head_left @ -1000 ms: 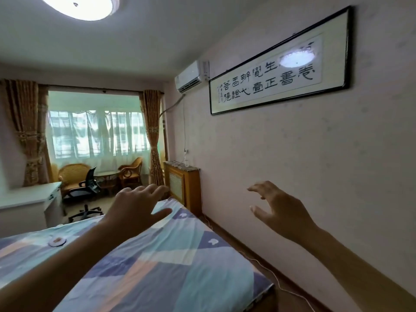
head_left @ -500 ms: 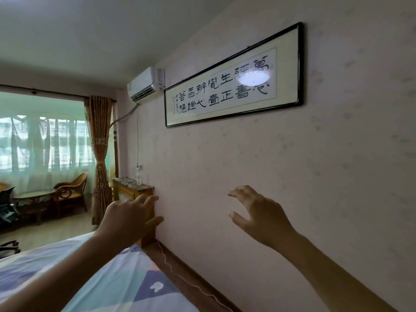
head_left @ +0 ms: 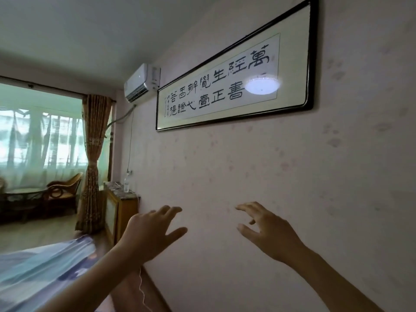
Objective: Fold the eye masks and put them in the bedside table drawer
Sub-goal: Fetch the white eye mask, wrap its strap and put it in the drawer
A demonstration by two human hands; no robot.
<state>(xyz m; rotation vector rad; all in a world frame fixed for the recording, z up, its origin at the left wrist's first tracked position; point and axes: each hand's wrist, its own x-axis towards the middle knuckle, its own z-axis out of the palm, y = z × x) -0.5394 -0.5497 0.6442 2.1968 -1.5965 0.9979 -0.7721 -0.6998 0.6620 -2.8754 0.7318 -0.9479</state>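
Left hand [head_left: 150,235], right hand [head_left: 272,235] raised, fingers spread, nothing held. Eye masks unseen; judged soft, light, best pinched at edges.

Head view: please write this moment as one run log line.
left hand: open, empty | right hand: open, empty | eye masks: not visible | facing wall

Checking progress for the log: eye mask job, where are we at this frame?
Done: nothing shows as done; no eye mask and no bedside drawer is in view. In hand: nothing. The left hand and right hand are both open and empty, raised in front of the wall. Only a blurred corner of the bed shows at lower left. Left: as far as this frame shows, finding the masks, folding and stowing them.
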